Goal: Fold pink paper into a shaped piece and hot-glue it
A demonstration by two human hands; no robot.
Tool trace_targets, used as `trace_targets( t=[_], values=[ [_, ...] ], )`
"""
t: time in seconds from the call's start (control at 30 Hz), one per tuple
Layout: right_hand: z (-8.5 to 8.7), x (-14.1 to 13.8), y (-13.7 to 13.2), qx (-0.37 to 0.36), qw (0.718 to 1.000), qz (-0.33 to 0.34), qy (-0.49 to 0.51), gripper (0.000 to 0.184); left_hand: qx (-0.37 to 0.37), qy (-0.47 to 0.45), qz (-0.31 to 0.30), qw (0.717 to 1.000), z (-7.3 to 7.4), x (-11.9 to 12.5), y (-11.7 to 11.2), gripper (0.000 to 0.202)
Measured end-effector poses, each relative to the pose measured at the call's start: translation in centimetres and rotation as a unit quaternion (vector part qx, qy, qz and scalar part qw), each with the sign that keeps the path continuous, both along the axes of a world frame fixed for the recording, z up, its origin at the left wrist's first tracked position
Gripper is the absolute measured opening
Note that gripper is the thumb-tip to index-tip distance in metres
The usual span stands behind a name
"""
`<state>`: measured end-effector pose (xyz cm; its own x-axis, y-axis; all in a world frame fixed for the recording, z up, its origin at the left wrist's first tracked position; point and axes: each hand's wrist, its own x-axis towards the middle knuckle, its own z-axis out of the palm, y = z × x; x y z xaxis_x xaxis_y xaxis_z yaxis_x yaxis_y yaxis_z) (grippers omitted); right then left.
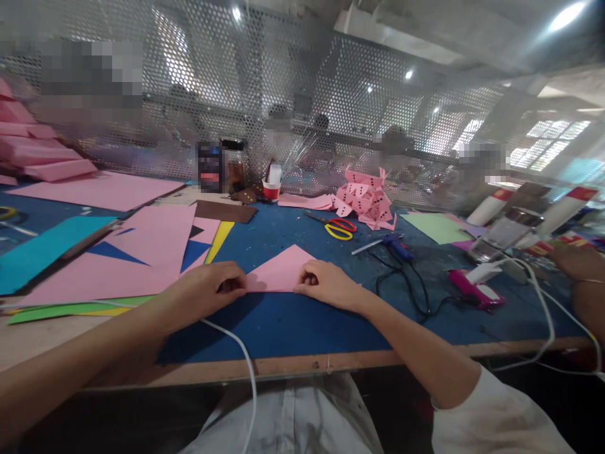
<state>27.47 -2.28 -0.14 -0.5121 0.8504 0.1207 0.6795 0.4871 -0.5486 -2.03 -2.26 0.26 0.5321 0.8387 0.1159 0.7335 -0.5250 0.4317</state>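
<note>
A pink sheet of paper (278, 271), folded to a triangle with its point away from me, lies on the blue table cover. My left hand (212, 287) pinches its left corner, thumb and fingers curled together. At the right part of the folded edge, my right hand (326, 282) is closed on the paper, fingertips pressed together. The edge nearest me runs straight between both hands. Part of the right corner is hidden under my right hand.
Scissors (338, 227), a glue gun (397, 246) and a magenta device (475, 290) with cords lie beyond and to the right. Pink sheets (155, 246) are stacked left. Cut pink pieces (363, 195) are piled behind. A white cable (248, 359) crosses the front edge. Another person's hand (576, 261) is far right.
</note>
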Motion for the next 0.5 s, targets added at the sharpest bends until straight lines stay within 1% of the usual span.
trace_targets(
  t=[0.5],
  values=[
    [0.0,0.0,0.0,-0.006,1.0,-0.001,-0.002,0.012,-0.019,-0.024,0.026,0.999,-0.3,-1.5,-0.1,0.028]
  ],
)
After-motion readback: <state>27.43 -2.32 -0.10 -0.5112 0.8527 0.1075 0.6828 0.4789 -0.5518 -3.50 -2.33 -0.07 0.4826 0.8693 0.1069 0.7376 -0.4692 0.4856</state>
